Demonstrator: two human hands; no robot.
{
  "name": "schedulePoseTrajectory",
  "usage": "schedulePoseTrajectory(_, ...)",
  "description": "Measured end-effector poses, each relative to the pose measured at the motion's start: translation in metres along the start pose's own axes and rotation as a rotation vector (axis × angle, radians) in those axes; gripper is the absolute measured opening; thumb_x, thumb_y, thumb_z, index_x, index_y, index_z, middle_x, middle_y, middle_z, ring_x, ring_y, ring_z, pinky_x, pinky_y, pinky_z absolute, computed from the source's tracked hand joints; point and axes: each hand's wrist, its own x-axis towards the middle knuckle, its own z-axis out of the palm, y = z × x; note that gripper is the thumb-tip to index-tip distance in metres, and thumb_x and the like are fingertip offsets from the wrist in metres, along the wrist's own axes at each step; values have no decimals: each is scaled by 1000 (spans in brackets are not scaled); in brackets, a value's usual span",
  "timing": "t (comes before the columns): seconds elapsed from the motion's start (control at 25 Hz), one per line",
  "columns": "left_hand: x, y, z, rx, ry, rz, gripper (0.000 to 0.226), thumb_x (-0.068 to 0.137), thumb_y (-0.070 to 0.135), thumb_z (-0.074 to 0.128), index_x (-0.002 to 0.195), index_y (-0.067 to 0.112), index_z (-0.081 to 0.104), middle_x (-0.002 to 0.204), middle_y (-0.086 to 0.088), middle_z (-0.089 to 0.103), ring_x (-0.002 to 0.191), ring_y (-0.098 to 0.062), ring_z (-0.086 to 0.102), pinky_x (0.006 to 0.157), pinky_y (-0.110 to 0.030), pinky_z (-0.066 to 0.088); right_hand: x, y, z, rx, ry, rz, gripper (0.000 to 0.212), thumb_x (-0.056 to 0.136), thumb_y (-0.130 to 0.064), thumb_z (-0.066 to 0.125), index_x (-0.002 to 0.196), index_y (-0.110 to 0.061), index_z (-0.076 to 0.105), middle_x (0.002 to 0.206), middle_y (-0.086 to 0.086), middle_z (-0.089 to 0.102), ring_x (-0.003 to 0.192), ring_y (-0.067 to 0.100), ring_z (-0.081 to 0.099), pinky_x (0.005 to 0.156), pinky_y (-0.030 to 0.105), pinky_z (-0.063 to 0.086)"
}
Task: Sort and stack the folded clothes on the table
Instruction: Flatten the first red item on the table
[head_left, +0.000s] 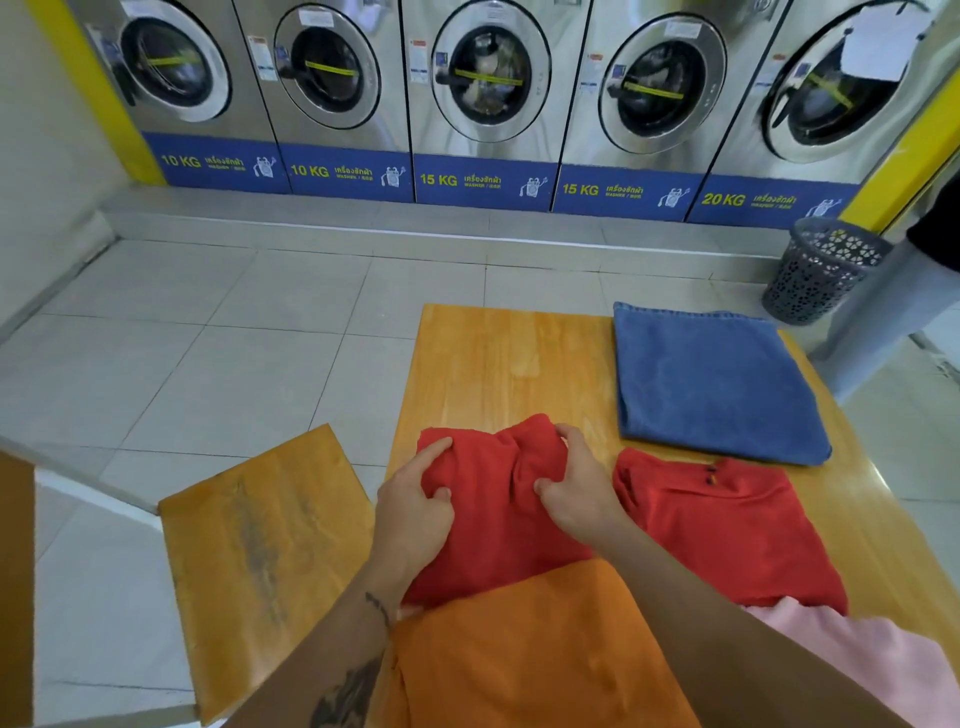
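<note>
1. The red folded piece (493, 514) sits at the near left part of the wooden table (498, 364), and I'll use it as the landmark. Its far edge is bunched up into a ridge between the two hands, so it isn't lying flat.

2. Biggest risk imo: lift it by that pinched ridge and the fold probably falls open, since only the top layers look caught. A one-sided pull would likely skew it too.

3. Its near edge is tucked under the orange cloth (530, 649), so dragging it out could pull the orange one out of shape.

4. Left hand (415, 514) is on its left edge, index finger stretched along the top, thumb pressing in, other fingers curled, gripping the fabric.

5. Right hand (576, 493) is at its far right corner, palm down, fingers curled over the bunch, thumb pinching in. Both forearms come in low over the orange cloth.

6. Just right of it lies a second red garment (727, 530), close but apart I think. The blue towel (711, 384) is beyond that, farther back, and something pink (857, 660) pokes out near the right.
</note>
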Motion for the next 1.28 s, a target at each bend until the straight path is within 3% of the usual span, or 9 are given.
schedulePoseTrajectory(0.2,90,35,-4,63,127,85,61,80,7,55,130,42,57,117,3,69,106,-17,64,101,-38,50,78,-44,-16,98,104,-115,70,82,-10,61,146,-19,33,109,-3,61,92,16,63,81,32,50)
schedulePoseTrajectory(0.4,191,53,6,180,195,92,63,82,2,52,137,34,54,130,-3,63,120,-24,57,108,-38,42,181,-61,-20,233,112,-57,70,81,-3,60,145,-18,36,109,-3,59,82,7,57,64,18,45)
schedulePoseTrajectory(0.52,236,44,20,195,197,106,63,84,0,49,139,31,52,134,-5,59,124,-24,53,110,-35,39,222,-51,-15,257,144,-75,75,81,-1,56,149,-20,29,113,0,60,86,11,60,71,25,49)
schedulePoseTrajectory(0.6,258,34,35,274,152,131,62,88,2,48,144,29,46,136,-8,53,126,-27,49,109,-36,38,240,-33,-7,116,177,-126,75,84,-4,54,150,-26,27,119,3,56,97,17,57,85,32,49)
schedulePoseTrajectory(0.68,270,19,49,493,114,186,59,92,9,44,148,29,39,143,-10,42,130,-30,42,108,-43,37,249,-12,7,-306,252,-161,62,90,-20,50,149,-31,34,132,10,47,114,26,47,99,39,40)
schedulePoseTrajectory(0.76,277,3,57,717,147,281,56,95,18,39,150,29,36,158,-11,25,140,-32,28,111,-51,31,251,3,17,-548,352,-139,56,93,-33,44,148,-35,37,144,13,38,127,32,37,105,46,31)
schedulePoseTrajectory(0.96,292,0,53,917,86,364,56,94,27,32,150,28,34,164,-9,15,149,-32,14,115,-58,22,250,4,20,-615,309,-38,57,97,-38,34,152,-37,25,154,14,27,137,34,28,109,50,23)
schedulePoseTrajectory(1.12,274,18,41,792,61,232,52,95,27,43,147,29,40,162,-13,16,147,-32,20,117,-53,23,245,-2,-12,-468,61,-49,58,99,-39,37,154,-38,19,158,14,21,142,37,25,115,51,24)
schedulePoseTrajectory(1.28,215,34,29,538,155,228,46,87,12,50,131,20,58,148,-7,41,133,-28,42,110,-42,35,199,0,-40,-198,71,-159,57,97,-26,51,151,-25,34,147,9,38,132,27,44,105,33,36)
